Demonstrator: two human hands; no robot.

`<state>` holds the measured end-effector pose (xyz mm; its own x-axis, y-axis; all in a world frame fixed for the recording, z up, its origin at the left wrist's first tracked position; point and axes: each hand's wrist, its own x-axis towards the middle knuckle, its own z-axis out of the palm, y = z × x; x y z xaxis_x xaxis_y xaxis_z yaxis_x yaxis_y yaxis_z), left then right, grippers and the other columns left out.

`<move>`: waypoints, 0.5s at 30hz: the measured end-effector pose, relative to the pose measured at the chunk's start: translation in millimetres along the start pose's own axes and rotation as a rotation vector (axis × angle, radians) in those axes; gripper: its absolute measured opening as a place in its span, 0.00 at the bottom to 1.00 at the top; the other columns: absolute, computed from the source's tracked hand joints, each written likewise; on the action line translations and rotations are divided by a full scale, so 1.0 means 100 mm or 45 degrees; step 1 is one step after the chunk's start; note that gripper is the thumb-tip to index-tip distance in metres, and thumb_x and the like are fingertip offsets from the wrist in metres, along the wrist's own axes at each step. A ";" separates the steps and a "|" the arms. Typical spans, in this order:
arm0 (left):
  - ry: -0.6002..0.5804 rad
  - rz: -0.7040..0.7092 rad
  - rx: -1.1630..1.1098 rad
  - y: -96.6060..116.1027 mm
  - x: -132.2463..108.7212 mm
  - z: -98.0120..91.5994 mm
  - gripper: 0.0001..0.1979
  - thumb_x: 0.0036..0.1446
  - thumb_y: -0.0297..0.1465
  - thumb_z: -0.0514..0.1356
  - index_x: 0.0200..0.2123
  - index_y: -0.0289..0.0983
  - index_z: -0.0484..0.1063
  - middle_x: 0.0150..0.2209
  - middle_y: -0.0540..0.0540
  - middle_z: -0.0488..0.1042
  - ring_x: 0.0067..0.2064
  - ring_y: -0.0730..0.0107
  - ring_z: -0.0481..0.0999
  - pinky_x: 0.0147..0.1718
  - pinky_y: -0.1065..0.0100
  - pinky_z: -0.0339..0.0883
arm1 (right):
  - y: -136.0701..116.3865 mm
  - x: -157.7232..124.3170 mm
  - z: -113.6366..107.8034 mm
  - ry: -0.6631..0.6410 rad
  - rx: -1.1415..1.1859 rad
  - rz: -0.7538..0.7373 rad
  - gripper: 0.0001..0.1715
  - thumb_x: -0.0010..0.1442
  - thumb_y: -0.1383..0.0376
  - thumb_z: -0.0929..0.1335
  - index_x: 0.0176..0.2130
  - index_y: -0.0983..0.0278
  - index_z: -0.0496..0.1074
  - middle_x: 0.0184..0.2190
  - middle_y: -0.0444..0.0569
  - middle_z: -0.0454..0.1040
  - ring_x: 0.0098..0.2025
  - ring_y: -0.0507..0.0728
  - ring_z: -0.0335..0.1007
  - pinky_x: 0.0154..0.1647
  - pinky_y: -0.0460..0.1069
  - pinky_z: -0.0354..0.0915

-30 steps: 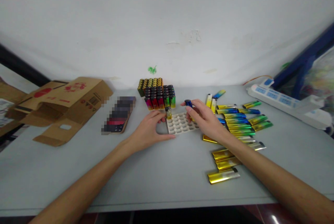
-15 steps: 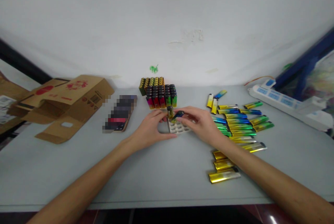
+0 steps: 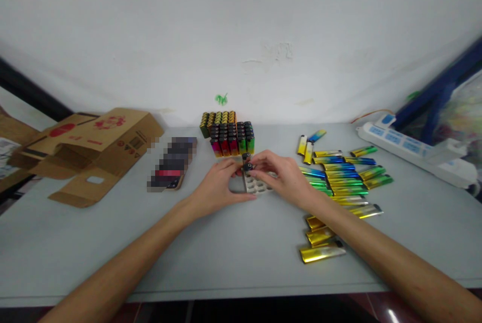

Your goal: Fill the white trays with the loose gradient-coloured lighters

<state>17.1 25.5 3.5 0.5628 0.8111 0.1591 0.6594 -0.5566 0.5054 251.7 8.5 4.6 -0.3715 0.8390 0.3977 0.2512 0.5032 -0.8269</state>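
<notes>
A small white tray (image 3: 259, 186) with rows of holes lies on the table between my hands. My left hand (image 3: 217, 182) holds it at its left side, the thumb stretched along the near edge and the fingers curled at the far left corner. My right hand (image 3: 283, 175) pinches a black-topped lighter (image 3: 247, 167), now upright over the tray's left part. Right behind it stands another black-topped lighter (image 3: 246, 155). My fingers hide the lower bodies of both, so I cannot tell how deep the held one sits.
Upright lighters (image 3: 229, 142) stand in packed blocks near the wall. To the right lie many loose shiny lighters (image 3: 344, 175), with a white power strip (image 3: 414, 149) beyond them. At left are a phone (image 3: 173, 162), partly blurred, and an open cardboard box (image 3: 113, 137).
My right hand has moved slightly left and turned the lighter from slanted to upright, beside the standing one. The left hand stays in place on the tray.
</notes>
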 end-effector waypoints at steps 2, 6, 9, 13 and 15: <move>-0.010 -0.004 0.018 0.00 0.00 0.00 0.30 0.52 0.50 0.79 0.49 0.38 0.77 0.50 0.39 0.81 0.55 0.44 0.80 0.57 0.49 0.73 | 0.02 0.00 0.02 -0.010 0.007 -0.009 0.09 0.72 0.61 0.74 0.50 0.59 0.75 0.46 0.50 0.87 0.43 0.57 0.86 0.47 0.52 0.81; 0.001 0.009 0.031 0.00 0.00 0.01 0.28 0.52 0.51 0.78 0.45 0.39 0.77 0.48 0.41 0.81 0.54 0.45 0.80 0.56 0.50 0.73 | 0.05 -0.01 0.02 0.024 -0.228 -0.121 0.09 0.74 0.62 0.73 0.52 0.60 0.75 0.45 0.52 0.85 0.42 0.59 0.85 0.46 0.52 0.80; 0.005 0.016 0.040 0.00 0.01 0.00 0.27 0.52 0.51 0.78 0.44 0.39 0.76 0.46 0.42 0.80 0.52 0.46 0.80 0.54 0.51 0.73 | 0.07 -0.01 0.00 0.092 -0.445 -0.277 0.08 0.75 0.64 0.72 0.53 0.63 0.76 0.48 0.57 0.81 0.41 0.59 0.83 0.45 0.53 0.78; 0.004 0.022 0.037 -0.01 0.01 0.01 0.27 0.53 0.52 0.77 0.43 0.39 0.75 0.43 0.44 0.79 0.48 0.49 0.80 0.52 0.52 0.73 | 0.09 0.01 -0.01 0.053 -0.600 -0.270 0.08 0.74 0.66 0.72 0.53 0.62 0.76 0.42 0.52 0.80 0.38 0.58 0.79 0.43 0.51 0.75; 0.009 0.015 0.030 -0.01 0.01 0.01 0.27 0.52 0.52 0.77 0.43 0.40 0.75 0.43 0.44 0.78 0.48 0.50 0.80 0.51 0.53 0.73 | 0.06 0.03 -0.07 -0.017 -0.688 -0.221 0.08 0.74 0.63 0.72 0.51 0.62 0.77 0.40 0.51 0.80 0.37 0.58 0.78 0.42 0.51 0.74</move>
<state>16.8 26.8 2.3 0.5672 0.8057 0.1710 0.6645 -0.5703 0.4830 258.6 15.4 3.6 -0.4582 0.7337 0.5018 0.6058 0.6708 -0.4278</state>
